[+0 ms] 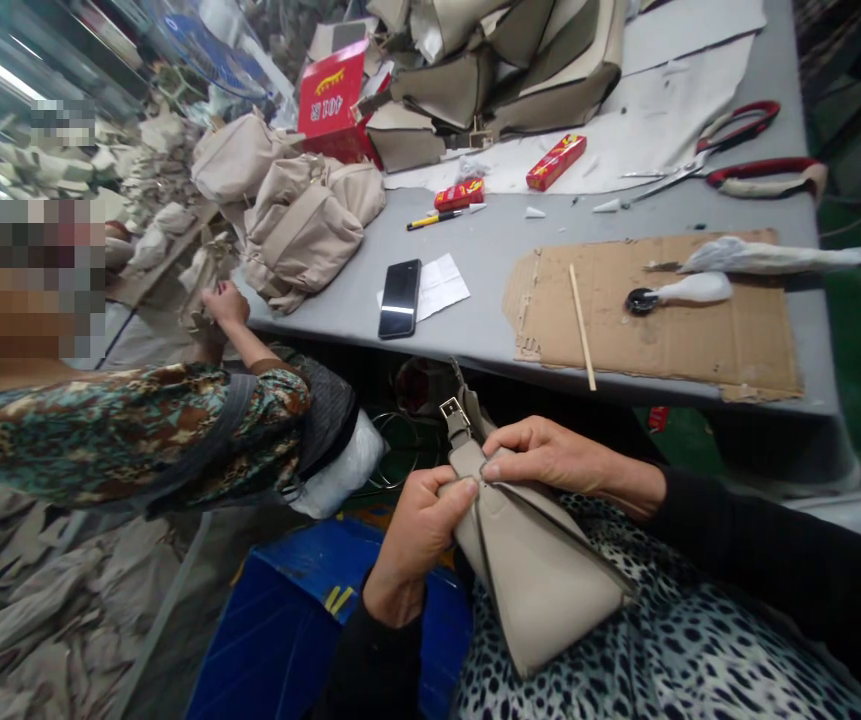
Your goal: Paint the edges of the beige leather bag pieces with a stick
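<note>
A beige handbag [542, 570] with dark edges rests on my lap, its narrow end pointing toward the table. My left hand [430, 515] grips its near side, thumb pressed on the top edge. From the other side my right hand [542, 455] pinches the same spot, fingertips close to the left thumb. Just beyond both hands, a strap with a metal buckle [451, 408] sticks up from the bag. The fingers and the bag's folds hide its inside.
On the grey table [475, 225] lie a phone [399, 298], cardboard [700, 340] with a stick [581, 325], a white bottle [692, 290], scissors [730, 165] and red boxes [556, 162]. Bag pieces [505, 70] pile up behind. A blue bin [272, 610] stands below; a co-worker [197, 430] sits at left.
</note>
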### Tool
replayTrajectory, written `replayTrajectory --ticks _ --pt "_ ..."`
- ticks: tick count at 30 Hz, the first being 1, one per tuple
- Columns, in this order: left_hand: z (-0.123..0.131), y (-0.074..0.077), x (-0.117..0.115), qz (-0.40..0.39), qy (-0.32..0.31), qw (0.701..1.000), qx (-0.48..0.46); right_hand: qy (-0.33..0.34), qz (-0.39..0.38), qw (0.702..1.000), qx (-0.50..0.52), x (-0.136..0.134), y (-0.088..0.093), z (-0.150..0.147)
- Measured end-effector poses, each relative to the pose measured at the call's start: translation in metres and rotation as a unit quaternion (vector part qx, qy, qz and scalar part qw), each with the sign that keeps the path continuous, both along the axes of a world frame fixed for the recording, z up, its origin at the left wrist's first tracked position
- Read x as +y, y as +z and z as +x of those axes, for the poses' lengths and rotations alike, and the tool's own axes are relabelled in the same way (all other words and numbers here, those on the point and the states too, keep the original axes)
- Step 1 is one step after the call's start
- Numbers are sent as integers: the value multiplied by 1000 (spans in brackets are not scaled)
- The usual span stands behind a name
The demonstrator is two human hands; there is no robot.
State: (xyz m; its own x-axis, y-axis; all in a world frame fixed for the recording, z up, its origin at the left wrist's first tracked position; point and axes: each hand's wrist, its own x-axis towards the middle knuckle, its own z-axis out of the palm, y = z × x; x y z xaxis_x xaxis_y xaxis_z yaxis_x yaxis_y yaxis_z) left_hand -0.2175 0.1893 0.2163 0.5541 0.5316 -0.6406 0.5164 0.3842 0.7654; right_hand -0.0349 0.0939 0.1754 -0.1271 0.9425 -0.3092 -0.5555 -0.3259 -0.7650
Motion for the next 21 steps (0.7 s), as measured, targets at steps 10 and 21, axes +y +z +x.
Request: replayTrajectory --ticks 10,21 --pt "0 0 5 -57 -28 997 -34 -29 17 998 -45 -7 -5 -4" --pt "5 -9 -4 -15 2 998 -54 -16 38 999 -26 -8 -8 3"
